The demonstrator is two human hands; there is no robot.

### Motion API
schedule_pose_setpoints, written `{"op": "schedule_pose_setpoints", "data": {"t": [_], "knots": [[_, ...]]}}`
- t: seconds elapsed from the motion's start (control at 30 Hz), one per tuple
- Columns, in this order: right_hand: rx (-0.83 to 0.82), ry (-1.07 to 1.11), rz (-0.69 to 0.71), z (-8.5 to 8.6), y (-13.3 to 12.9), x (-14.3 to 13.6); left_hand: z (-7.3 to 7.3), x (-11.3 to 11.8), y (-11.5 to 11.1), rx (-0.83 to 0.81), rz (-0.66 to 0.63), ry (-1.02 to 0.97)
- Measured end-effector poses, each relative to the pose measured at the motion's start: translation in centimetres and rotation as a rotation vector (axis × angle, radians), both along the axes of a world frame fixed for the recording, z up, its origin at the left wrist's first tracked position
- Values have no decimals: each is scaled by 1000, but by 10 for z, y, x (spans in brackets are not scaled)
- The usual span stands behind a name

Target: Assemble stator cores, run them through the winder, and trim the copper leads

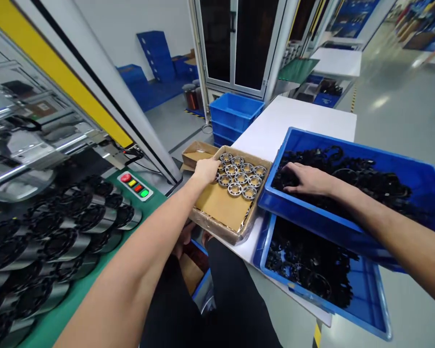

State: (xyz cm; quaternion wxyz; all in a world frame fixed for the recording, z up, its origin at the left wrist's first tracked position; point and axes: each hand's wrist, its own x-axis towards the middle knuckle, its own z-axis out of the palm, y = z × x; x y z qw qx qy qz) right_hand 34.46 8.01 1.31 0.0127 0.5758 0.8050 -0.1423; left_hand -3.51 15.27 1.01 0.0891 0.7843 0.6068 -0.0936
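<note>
Just left of the frame's centre, the metal rings (241, 178) lie in neat rows on a cardboard sheet inside an open cardboard box (221, 227); they look like small toothed steel cores, so probably stiff, fairly heavy for their size and smooth enough to slip, best pinched across the rim or hooked through the bore. The left hand (205, 171) rests at the left end of the rows with its fingers curled down onto the nearest ring; whether it has closed on one I cannot tell, since the fingertips are hidden. To the right of centre, the right hand (306, 180) lies palm down, fingers spread, in a heap of black plastic rings (366, 181) filling a tilted blue bin (348, 232); these look light, thin and easily tangled, and no firm hold shows. A second blue bin (369, 309) of similar black parts sits beneath it at lower right. Both bins and the box stand on a white table (300, 118). At left, a green machine deck (76, 295) carries rows of dark cylinders (58, 241) and a button panel (135, 185).
</note>
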Motion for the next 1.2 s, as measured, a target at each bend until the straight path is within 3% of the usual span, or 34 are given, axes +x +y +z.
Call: {"op": "schedule_pose_setpoints", "data": {"t": [0.1, 0.23, 0.37, 0.47, 0.57, 0.67, 0.77, 0.83, 0.9, 0.97, 1.03, 1.1, 1.2], "knots": [[-17, -16, -1, 0, 0, -6, -7, 6, 18, -44, -11, 33], [10, -59, -44, 3, -3, -12, -3, 4, 19, -46, 13, -70], [118, -54, -94, 13, -4, -11, 15, -13, 3, 11, 91, -351], [233, -8, -140, 19, -2, -6, 30, -27, -26, 53, 190, -679], [377, 69, -198, 27, 0, 2, 40, -30, -79, -41, 281, -1087], [582, 196, -218, 44, -5, 10, 42, -25, -154, -242, 329, -1465], [796, 350, -194, 64, -35, 2, 29, -23, -241, -446, 352, -1732], [873, 447, -165, 68, -77, -21, 9, -24, -297, -540, 373, -1855], [807, 575, -133, 62, -133, -59, -17, -26, -344, -510, 419, -1967], [469, 695, -137, 49, -192, -105, -41, -33, -383, -406, 458, -2038], [333, 793, -30, 37, -240, -152, -56, -45, -414, -360, 481, -2073], [207, 965, 169, 29, -269, -195, -61, -59, -437, -368, 493, -2100], [80, 1082, 396, 27, -276, -240, -59, -76, -456, -286, 513, -2000]]}}
